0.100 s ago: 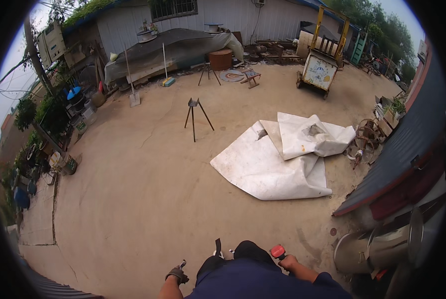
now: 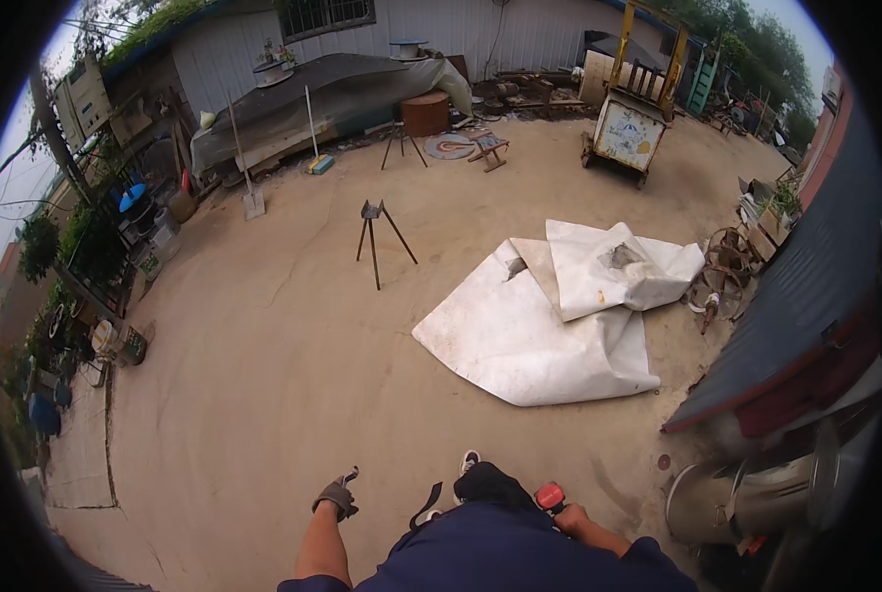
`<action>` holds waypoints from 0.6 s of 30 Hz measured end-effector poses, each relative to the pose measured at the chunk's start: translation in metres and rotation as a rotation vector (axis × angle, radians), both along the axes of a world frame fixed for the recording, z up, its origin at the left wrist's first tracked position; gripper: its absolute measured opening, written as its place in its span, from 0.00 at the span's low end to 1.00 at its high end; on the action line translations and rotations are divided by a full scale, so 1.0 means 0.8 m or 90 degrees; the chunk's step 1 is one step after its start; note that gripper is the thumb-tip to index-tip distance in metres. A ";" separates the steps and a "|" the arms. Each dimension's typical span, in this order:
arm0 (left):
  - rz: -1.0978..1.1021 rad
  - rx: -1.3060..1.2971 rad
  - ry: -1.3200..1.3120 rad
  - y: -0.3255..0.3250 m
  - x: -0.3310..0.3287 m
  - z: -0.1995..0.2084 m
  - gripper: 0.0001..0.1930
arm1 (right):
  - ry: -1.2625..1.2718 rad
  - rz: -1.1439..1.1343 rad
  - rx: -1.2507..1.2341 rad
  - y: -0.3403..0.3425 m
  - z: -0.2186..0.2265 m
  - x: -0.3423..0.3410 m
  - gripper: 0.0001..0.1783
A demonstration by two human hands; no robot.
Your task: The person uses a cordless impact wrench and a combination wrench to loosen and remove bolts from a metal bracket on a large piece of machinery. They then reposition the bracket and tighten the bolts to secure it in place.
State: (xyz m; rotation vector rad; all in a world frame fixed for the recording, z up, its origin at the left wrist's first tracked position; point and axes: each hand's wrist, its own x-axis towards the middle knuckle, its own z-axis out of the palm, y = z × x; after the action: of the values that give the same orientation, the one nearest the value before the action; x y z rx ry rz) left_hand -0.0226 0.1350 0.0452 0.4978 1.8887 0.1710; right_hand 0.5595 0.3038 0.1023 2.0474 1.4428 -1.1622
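Observation:
My left hand [image 2: 334,499], in a dark grey work glove, is closed around a short metal tool [image 2: 350,476]. It looks like a wrench, though only its shiny end shows past my fingers. On the other side of my body, my right hand [image 2: 572,519] grips the black handle of a red power tool [image 2: 550,495], whose exact kind I cannot make out. Both hands hang low beside me over the concrete. Ahead to the right lies a large crumpled white sheet [image 2: 520,345], folded over itself.
A metal tripod stand [image 2: 377,237] is ahead of me. Beyond it are a shovel [image 2: 252,200], a broom [image 2: 319,163], a folding stool [image 2: 488,150] and a yellow-framed lift [image 2: 626,138]. Metal cylinders [image 2: 702,503] sit close on my right. Buckets [image 2: 115,340] line the left side.
My left arm has swung out to the left and forward, carrying the metal tool. One shoe has come into view ahead of my body. My right hand has barely shifted.

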 end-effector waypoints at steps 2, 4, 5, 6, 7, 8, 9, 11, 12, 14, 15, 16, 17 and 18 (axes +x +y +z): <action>-0.211 0.085 0.216 0.139 -0.085 0.062 0.31 | 0.037 0.004 -0.041 0.065 -0.031 -0.041 0.20; -0.036 0.181 0.177 0.243 -0.178 0.037 0.32 | 0.069 0.014 -0.068 0.143 -0.078 -0.083 0.23; 0.120 0.203 0.064 0.304 -0.195 0.044 0.34 | 0.047 0.008 -0.064 0.177 -0.105 -0.089 0.24; 0.284 0.228 -0.050 0.371 -0.214 0.056 0.35 | 0.020 0.015 -0.046 0.219 -0.130 -0.102 0.24; 0.304 0.200 -0.046 0.422 -0.222 0.052 0.37 | -0.018 0.026 -0.018 0.260 -0.161 -0.108 0.25; 0.348 0.196 -0.090 0.459 -0.228 0.036 0.39 | -0.045 0.036 0.003 0.301 -0.187 -0.118 0.26; 0.268 0.155 -0.065 0.481 -0.240 0.023 0.50 | -0.045 0.051 -0.014 0.347 -0.189 -0.148 0.25; 0.007 0.067 0.045 0.538 -0.233 0.003 0.55 | 0.019 0.127 -0.084 0.452 -0.192 -0.180 0.27; -0.164 0.022 0.096 0.555 -0.245 -0.025 0.53 | 0.030 0.126 -0.090 0.503 -0.188 -0.199 0.27; -0.213 -0.088 0.101 0.558 -0.266 -0.104 0.49 | 0.044 0.090 -0.080 0.619 -0.118 -0.287 0.26; -0.241 -0.137 0.093 0.568 -0.269 -0.132 0.47 | 0.034 0.042 -0.054 0.679 -0.084 -0.324 0.25; -0.268 -0.173 0.058 0.627 -0.264 -0.148 0.48 | 0.024 0.004 -0.030 0.718 -0.116 -0.316 0.22; -0.250 -0.193 0.044 0.681 -0.277 -0.159 0.49 | 0.031 -0.019 -0.014 0.768 -0.120 -0.335 0.21; -0.236 -0.200 0.033 0.732 -0.291 -0.168 0.50 | 0.035 -0.045 -0.006 0.811 -0.120 -0.354 0.20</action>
State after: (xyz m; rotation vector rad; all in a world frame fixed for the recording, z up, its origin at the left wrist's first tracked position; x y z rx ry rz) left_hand -0.2554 0.7207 -0.0889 0.6278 1.7942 -0.3795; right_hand 0.2764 0.9525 0.0064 2.0908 1.3968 -1.2609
